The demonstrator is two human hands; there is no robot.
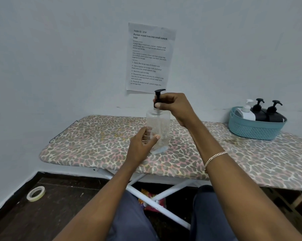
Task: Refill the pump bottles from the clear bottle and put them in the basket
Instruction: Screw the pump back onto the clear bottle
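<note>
On my feed, the clear bottle (159, 126) stands upright near the middle of the ironing board (94, 136), with a little pale blue at its bottom. My left hand (141, 145) grips its lower body. My right hand (174, 106) pinches the collar of the black pump (158, 94) on top. At the board's far right edge, the teal basket (254, 131) holds a white pump bottle (245, 112) and two black pump bottles (258, 114).

The left hand (143, 143) grips the clear bottle (158, 131) upright on the ironing board (94, 136); the right hand (174, 106) pinches its black pump (158, 96).
</note>
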